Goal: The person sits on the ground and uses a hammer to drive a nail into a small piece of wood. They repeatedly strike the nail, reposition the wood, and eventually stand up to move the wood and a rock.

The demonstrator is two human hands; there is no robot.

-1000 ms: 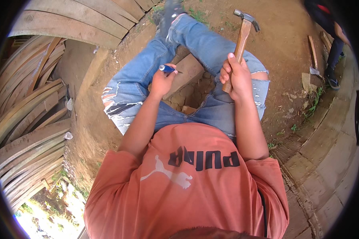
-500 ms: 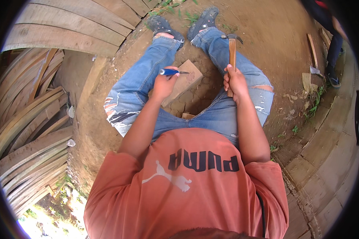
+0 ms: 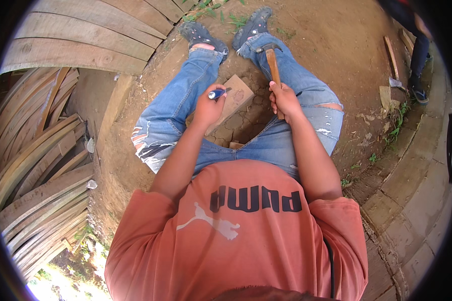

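Observation:
My left hand [image 3: 209, 106] is closed around a blue-handled tool [image 3: 216, 94] with a slim metal shaft; I cannot tell whether it is a chisel or a screwdriver. Its tip points right, over a wooden block [image 3: 230, 111] that lies slantwise between my legs. A rough, marked patch shows on the block's upper face. My right hand [image 3: 286, 102] grips a claw hammer [image 3: 272, 67] by its wooden handle, head up and tilted left, above my right thigh. The hammer is apart from the blue-handled tool.
My legs [image 3: 186, 103] in torn jeans spread around the block on bare earth. Curved stacks of planks [image 3: 40, 155] fill the left side, with a board wall [image 3: 85, 37] at upper left. A person [image 3: 419, 55] stands at far right, near a wood-handled tool [image 3: 392, 62] on the ground.
The hammer has moved left and its head has tipped toward the block. My left hand has turned the blue-handled tool so that less of its shaft shows.

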